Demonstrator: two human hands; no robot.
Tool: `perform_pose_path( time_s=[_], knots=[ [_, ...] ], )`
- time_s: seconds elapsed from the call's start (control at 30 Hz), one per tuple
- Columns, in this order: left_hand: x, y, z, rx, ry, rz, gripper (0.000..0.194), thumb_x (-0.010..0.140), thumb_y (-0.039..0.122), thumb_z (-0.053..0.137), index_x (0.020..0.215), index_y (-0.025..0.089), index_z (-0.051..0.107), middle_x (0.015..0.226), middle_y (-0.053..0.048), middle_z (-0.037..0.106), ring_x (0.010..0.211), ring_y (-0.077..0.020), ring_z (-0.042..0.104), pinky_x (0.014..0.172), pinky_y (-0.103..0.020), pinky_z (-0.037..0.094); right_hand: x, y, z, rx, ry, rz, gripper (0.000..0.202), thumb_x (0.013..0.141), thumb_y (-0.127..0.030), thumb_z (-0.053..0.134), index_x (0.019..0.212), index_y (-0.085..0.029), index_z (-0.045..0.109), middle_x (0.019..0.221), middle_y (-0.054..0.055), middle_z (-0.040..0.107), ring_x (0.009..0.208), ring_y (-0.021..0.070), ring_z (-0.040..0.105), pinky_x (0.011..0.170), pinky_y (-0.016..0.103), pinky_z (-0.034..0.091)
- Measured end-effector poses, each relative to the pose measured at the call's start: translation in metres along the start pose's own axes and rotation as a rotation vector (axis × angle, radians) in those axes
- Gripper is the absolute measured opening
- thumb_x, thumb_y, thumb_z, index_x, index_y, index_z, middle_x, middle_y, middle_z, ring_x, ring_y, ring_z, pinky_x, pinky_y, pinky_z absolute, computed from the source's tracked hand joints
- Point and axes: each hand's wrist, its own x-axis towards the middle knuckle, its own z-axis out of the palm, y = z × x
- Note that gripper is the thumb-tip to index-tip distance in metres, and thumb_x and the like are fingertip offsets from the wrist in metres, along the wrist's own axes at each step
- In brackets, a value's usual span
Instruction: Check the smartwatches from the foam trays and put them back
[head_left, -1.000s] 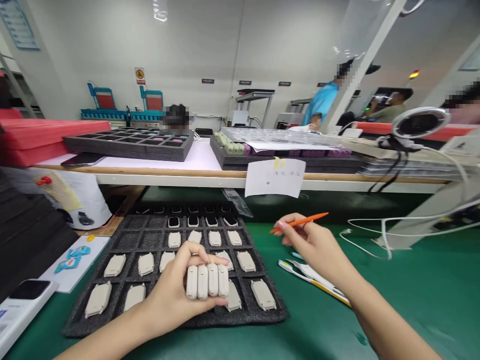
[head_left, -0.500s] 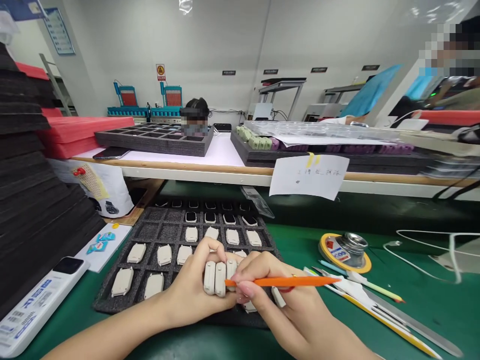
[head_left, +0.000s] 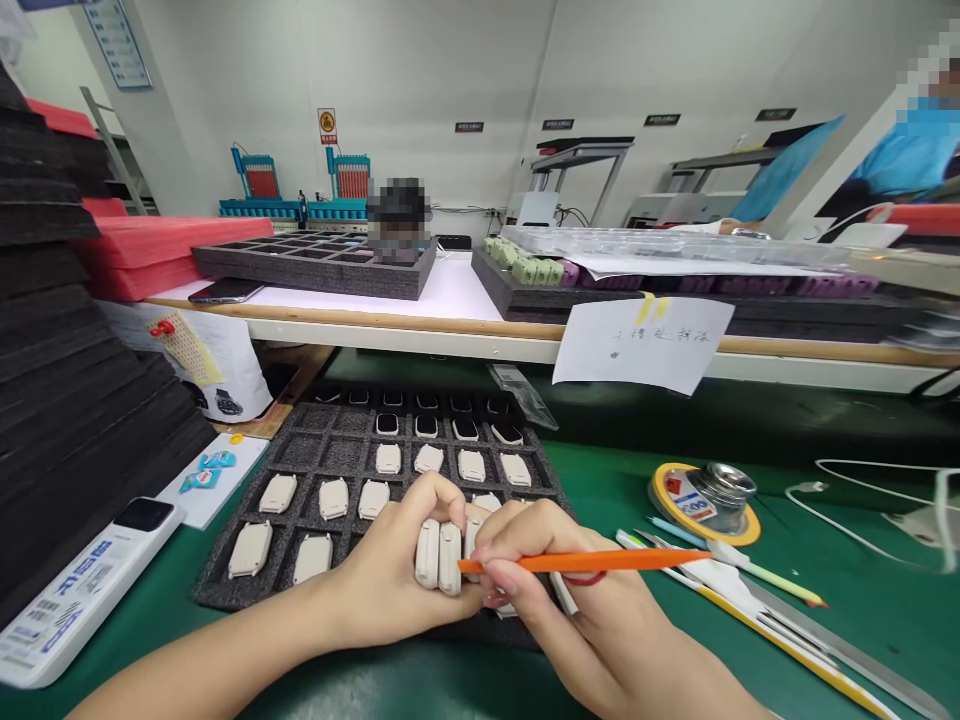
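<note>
My left hand is closed around several off-white smartwatch cases, held side by side on edge. My right hand grips an orange plastic pry stick between thumb and fingers. The stick's left tip meets the side of the held cases; whether it presses into a gap is too small to tell. Part of another case shows behind my right fingertips. Both hands are over a black foam tray, where more watch cases lie in compartments, some with dark screens up. My hands hide the tray's front right part.
At right lie a metal-topped round dispenser with a yellow rim, tweezers and pens. A white box sits at left beside stacked black foam. A shelf edge crosses above the tray; other people are beyond.
The whole view has shifted slightly, moving the bench things a little rightward in the picture. My hands keep the same grips, with the orange stick's tip still at the cases.
</note>
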Motion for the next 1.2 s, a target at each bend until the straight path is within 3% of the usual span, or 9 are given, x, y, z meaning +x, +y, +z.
perform_pose_path(
  time_s=[0.1,0.3,1.2],
  knots=[
    [0.0007,0.0018,0.0002,0.009,-0.025,-0.020,0.039,0.076,0.023,0.072,0.089,0.024,0.036,0.076,0.006,0.053,0.062,-0.0090,0.047,0.056,-0.021,0.036,-0.0008,0.0014,-0.0012,0.008,-0.056,0.028,0.011,0.097,-0.015,0.044,0.095,-0.026,0.047,0.085,0.000,0.059,0.075,0.0133,0.060,0.062,0.023,0.050],
    [-0.0018,-0.0015,0.0010,0.092,0.012,-0.044,0.038,0.076,0.026,0.073,0.088,0.024,0.037,0.076,0.006,0.052,0.063,-0.0094,0.049,0.057,-0.021,0.037,-0.0007,0.0000,0.0002,-0.012,-0.033,0.065,0.012,0.098,-0.016,0.042,0.093,-0.025,0.047,0.082,0.000,0.057,0.070,0.0135,0.059,0.062,0.025,0.050],
    [-0.0015,0.0026,0.0017,0.050,-0.001,-0.022,0.037,0.079,0.023,0.071,0.090,0.024,0.035,0.077,0.006,0.054,0.063,-0.0088,0.050,0.057,-0.020,0.037,0.0009,0.0032,0.0007,-0.086,0.004,-0.064,0.012,0.098,-0.018,0.044,0.087,-0.023,0.043,0.080,0.001,0.062,0.070,0.0134,0.060,0.065,0.025,0.052]
  ],
)
